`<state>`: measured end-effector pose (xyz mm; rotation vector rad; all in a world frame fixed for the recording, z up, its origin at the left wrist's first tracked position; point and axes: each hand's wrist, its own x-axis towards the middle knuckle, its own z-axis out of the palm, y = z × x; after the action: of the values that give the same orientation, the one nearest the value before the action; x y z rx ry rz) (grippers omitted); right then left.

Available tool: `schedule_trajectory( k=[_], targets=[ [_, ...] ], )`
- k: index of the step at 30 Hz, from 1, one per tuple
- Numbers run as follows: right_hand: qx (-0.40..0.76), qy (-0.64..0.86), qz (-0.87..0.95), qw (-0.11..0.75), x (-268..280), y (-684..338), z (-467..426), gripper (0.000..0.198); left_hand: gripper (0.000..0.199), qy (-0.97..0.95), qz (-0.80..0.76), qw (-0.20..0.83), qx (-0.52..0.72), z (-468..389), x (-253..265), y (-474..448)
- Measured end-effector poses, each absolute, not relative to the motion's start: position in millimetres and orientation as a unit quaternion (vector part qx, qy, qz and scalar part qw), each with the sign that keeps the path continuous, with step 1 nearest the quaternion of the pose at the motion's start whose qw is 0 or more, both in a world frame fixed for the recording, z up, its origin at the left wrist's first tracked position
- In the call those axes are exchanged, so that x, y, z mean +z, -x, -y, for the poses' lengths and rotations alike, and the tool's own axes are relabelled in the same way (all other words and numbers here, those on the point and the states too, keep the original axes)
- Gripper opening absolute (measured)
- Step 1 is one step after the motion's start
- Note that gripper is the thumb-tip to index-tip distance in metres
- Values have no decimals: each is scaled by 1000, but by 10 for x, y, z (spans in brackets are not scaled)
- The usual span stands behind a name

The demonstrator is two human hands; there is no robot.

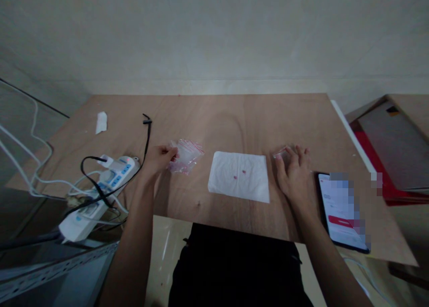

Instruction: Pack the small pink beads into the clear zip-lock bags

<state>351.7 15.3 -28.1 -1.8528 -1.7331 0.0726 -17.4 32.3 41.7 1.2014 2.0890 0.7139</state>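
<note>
My left hand (163, 157) pinches the left edge of a small pile of clear zip bags (188, 155) with red seal lines, lying on the wooden table. To the right, my right hand (292, 169) rests low over the table with its fingers curved around a small clear plastic piece (280, 154); its exact kind is hard to make out. Between the hands lies a creased white tissue (223, 173), roughly square. Two tiny dark red pieces (244, 171) sit near its middle, apart from each other.
A power strip (122, 168) with plugs and tangled cables occupies the table's left side. A black strap or cable (148, 135) and a white paper scrap (101, 122) lie farther back. At right are a lit phone (338, 208) and a red folder (375, 173). A wall stands behind.
</note>
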Motion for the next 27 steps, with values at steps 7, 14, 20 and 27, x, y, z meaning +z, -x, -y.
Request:
schedule_trajectory(
  k=[7, 14, 20, 27],
  targets=[
    [34, 631, 623, 461, 206, -3130, 103, 33, 21, -452, -732, 290, 419, 56, 832, -53],
    [345, 407, 703, 470, 744, -2398, 351, 18, 30, -491, -560, 437, 504, 382, 788, -920],
    [363, 417, 700, 453, 672, -2476, 460, 24, 41, -460, -535, 470, 530, 482, 599, -1184],
    [344, 442, 698, 447, 634, -2486, 543, 28, 32, -511, -510, 477, 501, 552, 501, -1212]
  ],
)
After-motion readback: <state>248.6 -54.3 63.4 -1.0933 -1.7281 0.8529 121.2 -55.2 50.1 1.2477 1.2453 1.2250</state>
